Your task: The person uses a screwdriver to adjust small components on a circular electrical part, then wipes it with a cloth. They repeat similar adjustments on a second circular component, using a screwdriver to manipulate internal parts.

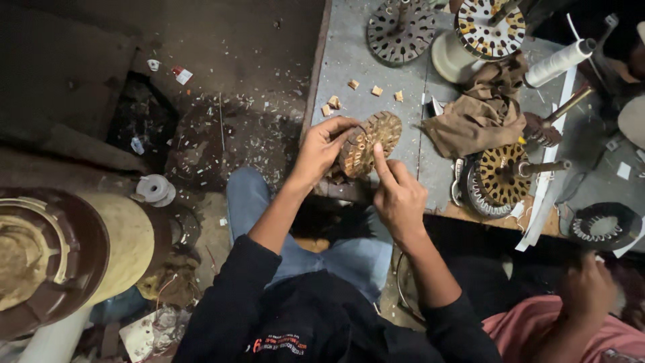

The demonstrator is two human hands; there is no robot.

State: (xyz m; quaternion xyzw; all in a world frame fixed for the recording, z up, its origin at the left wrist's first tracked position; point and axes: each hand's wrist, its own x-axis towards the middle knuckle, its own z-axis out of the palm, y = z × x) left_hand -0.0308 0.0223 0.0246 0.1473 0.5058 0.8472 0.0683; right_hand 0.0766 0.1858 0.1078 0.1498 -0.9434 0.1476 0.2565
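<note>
Grey and littered with small offcuts, the desk [349,60] runs along the far right. At its near edge the left hand [319,149] grips a round slotted stator core [369,142], fingers wrapped on its rim; the right hand [398,195] presses one fingertip against its face.

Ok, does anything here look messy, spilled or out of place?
Yes. Pale scraps litter the dark floor left of the bench, and a few small pieces lie loose on the bench above the slotted disc both hands hold. A brown rag lies crumpled among the other discs.
</note>
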